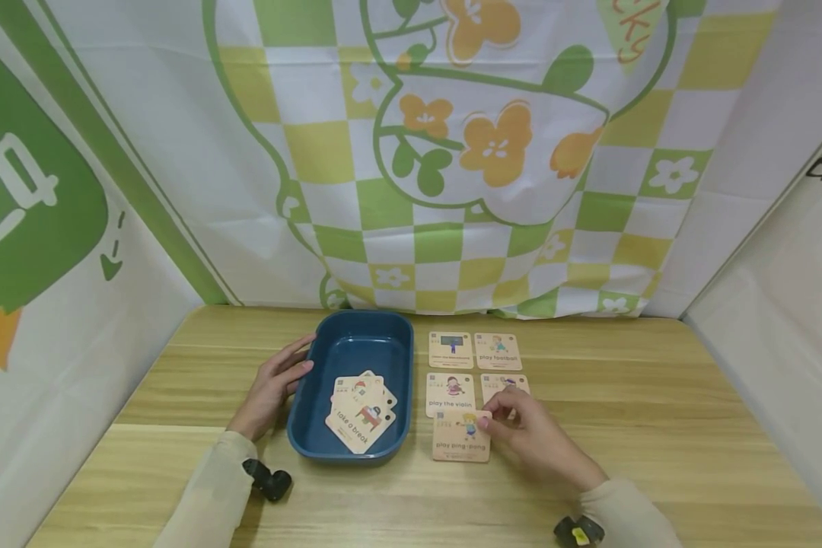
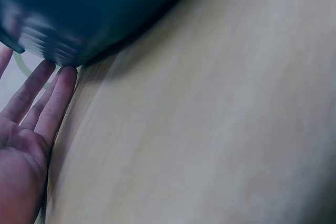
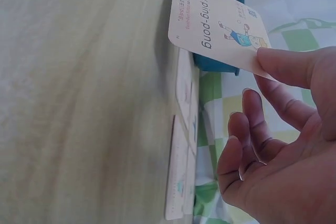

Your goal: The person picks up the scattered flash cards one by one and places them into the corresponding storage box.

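Between thumb and fingertips my right hand (image 1: 530, 434) pinches a "play ping-pong" card (image 1: 460, 441) by its edge. In the right wrist view that card (image 3: 220, 24) is tilted and lifted above the table. Just beyond it lie a "play the violin" card (image 1: 450, 396) and another card (image 1: 496, 382) partly hidden by the hand. My left hand (image 1: 274, 388) rests against the left side of a blue tray (image 1: 308, 426); the left wrist view shows its fingers (image 2: 55, 103) extended, tips touching the tray wall. Inside the tray, several cards overlap, a "take a break" card (image 1: 361, 426) on top.
Farther back stand two more flat cards in a row, a blackboard card (image 1: 450, 350) and a "play football" card (image 1: 498, 352). Wooden table (image 1: 623, 411) extends to the right. A checkered cloth (image 1: 445, 251) hangs along the back edge.
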Tool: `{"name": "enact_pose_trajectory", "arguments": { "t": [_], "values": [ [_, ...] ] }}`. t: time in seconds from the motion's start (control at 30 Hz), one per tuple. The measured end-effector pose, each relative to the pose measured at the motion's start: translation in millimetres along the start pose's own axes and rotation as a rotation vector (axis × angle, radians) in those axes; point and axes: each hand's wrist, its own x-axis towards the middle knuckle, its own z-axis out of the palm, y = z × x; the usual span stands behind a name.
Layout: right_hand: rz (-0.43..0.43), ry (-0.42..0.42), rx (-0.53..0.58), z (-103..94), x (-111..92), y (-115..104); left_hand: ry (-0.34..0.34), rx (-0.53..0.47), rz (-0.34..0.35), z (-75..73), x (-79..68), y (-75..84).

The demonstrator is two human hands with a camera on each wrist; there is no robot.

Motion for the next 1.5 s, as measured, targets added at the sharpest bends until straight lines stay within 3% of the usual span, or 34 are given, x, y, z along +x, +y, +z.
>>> {"name": "enact_pose_trajectory", "arguments": {
  "t": [0.33, 0.63, 1.17, 1.5],
  "values": [
    [-0.101, 0.053, -0.009, -8.6, 5, -9, -0.005, -0.010, 0.008, -0.7, 0.8, -0.5],
    [-0.171, 0.112, -0.031, -21.3, 12, -30, 0.000, -0.014, 0.002, -0.7, 1.2, 0.5],
    [-0.230, 0.177, -0.007, -34.0, 20, -60, 0.003, -0.017, -0.002, -0.8, 2.1, -1.1],
    [-0.229, 0.189, 0.014, -26.2, 26, -70, 0.005, -0.022, 0.004, -0.5, 0.5, -1.0]
  ]
}}
